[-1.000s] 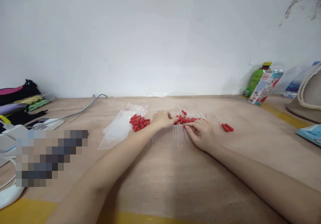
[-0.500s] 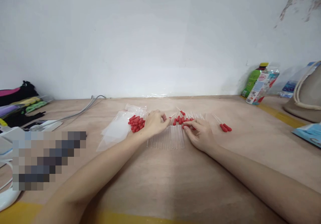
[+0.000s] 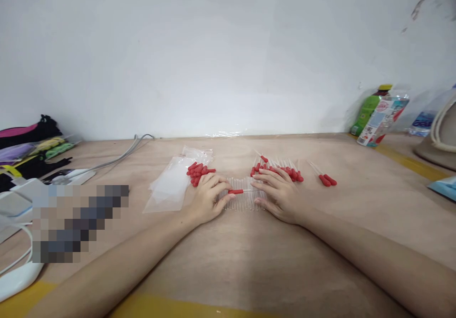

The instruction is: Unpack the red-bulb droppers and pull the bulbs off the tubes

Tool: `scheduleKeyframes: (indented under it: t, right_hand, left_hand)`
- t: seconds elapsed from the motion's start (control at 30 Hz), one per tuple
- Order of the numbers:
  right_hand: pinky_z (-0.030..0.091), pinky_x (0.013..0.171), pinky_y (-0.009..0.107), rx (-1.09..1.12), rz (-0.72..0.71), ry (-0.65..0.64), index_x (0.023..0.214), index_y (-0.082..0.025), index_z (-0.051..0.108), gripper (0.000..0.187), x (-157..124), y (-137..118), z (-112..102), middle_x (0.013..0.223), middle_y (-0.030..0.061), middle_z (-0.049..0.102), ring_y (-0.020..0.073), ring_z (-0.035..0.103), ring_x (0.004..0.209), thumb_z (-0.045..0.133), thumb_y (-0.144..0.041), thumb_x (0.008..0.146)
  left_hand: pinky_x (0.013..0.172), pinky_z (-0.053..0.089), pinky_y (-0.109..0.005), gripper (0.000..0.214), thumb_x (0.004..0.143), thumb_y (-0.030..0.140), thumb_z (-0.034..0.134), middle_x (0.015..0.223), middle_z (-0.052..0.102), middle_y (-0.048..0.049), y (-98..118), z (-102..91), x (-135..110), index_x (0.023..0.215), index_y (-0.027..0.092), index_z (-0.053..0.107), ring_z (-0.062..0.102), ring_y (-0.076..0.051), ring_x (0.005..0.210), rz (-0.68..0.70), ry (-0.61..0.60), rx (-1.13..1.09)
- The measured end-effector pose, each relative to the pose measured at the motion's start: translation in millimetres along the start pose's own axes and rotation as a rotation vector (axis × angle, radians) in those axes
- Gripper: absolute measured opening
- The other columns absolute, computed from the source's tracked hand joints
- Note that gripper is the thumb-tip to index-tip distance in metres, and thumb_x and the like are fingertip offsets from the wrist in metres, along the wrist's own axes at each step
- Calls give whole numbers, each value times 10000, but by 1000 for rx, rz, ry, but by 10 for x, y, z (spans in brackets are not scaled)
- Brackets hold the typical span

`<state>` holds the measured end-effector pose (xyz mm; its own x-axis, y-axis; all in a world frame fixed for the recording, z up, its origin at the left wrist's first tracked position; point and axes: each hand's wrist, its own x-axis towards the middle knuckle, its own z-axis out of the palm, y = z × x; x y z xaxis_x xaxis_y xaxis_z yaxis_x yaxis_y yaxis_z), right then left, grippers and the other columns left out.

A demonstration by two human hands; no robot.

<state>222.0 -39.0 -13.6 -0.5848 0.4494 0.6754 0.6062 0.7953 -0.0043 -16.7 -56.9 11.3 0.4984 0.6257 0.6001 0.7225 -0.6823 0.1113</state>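
Just below the center of the frame, your left hand [image 3: 209, 198] is clamping its grip on a red cap [image 3: 235, 191], while your right hand [image 3: 281, 192] is pinching the clear tube [image 3: 249, 191] extending from it. Below them, a row of tubes [image 3: 238, 207] is lying on the desk [image 3: 228, 256]; red caps [image 3: 195, 172] are resting left of center.

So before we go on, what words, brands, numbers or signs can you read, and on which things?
Nothing is readable for certain.
Water bottle: big letters, too blurred to quote.
Clear bottle: label print too small.
Green bottle: label too blurred.
Held dropper, plastic bags: no readable print.
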Motion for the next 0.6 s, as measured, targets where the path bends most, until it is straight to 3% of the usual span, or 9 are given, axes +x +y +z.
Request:
scheduleKeyframes:
  t: [0.17, 0.37, 0.6]
  right_hand:
    - [260, 1011, 452, 42, -1, 8, 1015, -240, 619, 219, 9, -11, 31, 1026, 23, 652, 196, 501, 1110, 476, -311, 864]
    - [264, 1000, 434, 75, -32, 55, 891, -252, 652, 173, 11, -33, 57, 936, -7, 678, 180, 538, 1034, 484, -269, 857]
    - [291, 990, 434, 100, -36, 42, 972, -245, 643, 201, 39, -118, 51, 963, 18, 675, 179, 552, 1017, 506, -316, 842]
  left_hand:
    - [793, 398, -336, 148, 821, 323, 540, 862, 613, -37, -5, 50, -16, 840, 193, 609, 519, -168, 826, 43, 22, -66]
    - [913, 375, -370, 275, 820, 349, 543, 1084, 609, -67, 7, 128, 2, 1047, 199, 582, 506, -198, 1054, 124, -34, -98]
    - [924, 361, -349, 172, 866, 282, 478, 923, 681, -25, 66, 154, 39, 916, 207, 624, 565, -161, 982, 169, -57, -84]
